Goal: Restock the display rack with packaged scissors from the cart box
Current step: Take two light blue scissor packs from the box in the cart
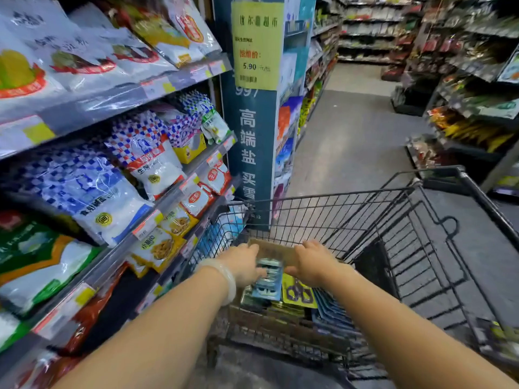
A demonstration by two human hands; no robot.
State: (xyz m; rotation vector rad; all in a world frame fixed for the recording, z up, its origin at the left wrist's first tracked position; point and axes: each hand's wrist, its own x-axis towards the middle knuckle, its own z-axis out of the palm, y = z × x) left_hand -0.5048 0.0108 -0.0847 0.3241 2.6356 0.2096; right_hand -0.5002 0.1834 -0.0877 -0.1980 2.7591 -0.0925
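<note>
Salt-bag shelves [118, 175] left of cart [379, 220], cardboard box [273, 249] w/ packaged scissors [268, 279] inside it; my left hand [243, 262] & right hand [313, 261] both reach in, fingers curled gripping one pack.

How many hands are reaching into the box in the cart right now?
2. The left hand rests on the blue scissors pack at the cardboard box's left; the right hand is at that pack's right edge. Its fingertips are hidden.
</note>
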